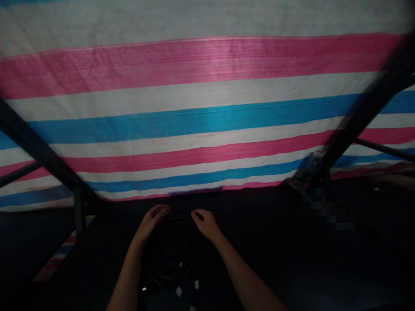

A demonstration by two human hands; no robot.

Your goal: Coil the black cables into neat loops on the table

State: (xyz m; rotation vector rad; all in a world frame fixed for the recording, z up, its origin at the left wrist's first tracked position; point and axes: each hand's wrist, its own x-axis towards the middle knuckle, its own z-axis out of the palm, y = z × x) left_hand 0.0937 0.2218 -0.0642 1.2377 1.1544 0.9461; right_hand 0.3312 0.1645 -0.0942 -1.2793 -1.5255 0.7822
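A coil of black cable (164, 283) lies on the dark surface in front of me, hard to make out in the dim light. Several small pale tags or connector ends (197, 284) show at its lower part. My left hand (153, 222) is at the coil's upper left, its fingers curled closed on the cable's edge. On the opposite side, my right hand (205, 223) has thumb and forefinger brought together at the coil's upper right. Shadow hides the exact contact of the fingertips with the cable.
A striped pink, blue and white plastic sheet (207, 125) hangs behind the dark tabletop (259, 259). Dark frame posts slant at the left (42, 151) and right (363, 116). A clear plastic bottle (306, 170) leans by the right post. Another person's arm (397, 180) reaches in at far right.
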